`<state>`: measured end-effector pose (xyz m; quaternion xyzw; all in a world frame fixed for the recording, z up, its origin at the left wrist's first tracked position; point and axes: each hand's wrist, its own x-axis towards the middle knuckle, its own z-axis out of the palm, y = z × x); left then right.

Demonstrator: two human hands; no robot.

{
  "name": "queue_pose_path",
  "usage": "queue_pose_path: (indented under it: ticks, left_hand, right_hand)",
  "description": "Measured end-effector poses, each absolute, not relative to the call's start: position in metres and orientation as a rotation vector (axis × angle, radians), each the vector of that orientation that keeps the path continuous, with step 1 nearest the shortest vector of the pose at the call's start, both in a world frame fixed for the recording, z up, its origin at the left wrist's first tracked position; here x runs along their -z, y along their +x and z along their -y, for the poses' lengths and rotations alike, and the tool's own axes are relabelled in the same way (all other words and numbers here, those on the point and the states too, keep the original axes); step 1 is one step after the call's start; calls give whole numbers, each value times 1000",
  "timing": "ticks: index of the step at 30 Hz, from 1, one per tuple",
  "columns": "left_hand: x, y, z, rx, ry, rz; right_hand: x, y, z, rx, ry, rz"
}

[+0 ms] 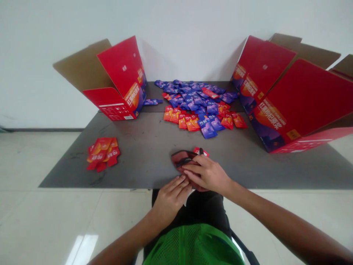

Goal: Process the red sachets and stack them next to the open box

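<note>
Both hands meet at the near edge of a dark grey table (143, 147). My right hand (208, 173) lies over a small dark red pouch (180, 159) whose mouth gapes open, fingers curled onto it; a red sachet (199, 150) pokes out just behind the fingers. My left hand (170, 197) touches the pouch's near side from below, fingers together and bent against it. What is inside the pouch is hidden.
A small heap of red-orange sachets (103, 154) lies at the left. A big pile of purple and red sachets (197, 105) spreads across the far middle. Open red cartons stand at the back left (121, 79) and right (292, 99). Tiled floor surrounds the table.
</note>
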<state>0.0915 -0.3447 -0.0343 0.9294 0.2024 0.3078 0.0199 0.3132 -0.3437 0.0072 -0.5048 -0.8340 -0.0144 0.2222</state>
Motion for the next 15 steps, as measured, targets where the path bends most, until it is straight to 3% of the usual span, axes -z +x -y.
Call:
queue_pose_path:
  ticks: [7, 15]
  left_hand:
    - [31, 93, 345, -953, 2868, -638]
    - [28, 95, 346, -932, 2821, -673]
  right_hand:
    - [-26, 384, 292, 296, -1690, 2092]
    - [-15, 310, 348, 59, -1314, 2315]
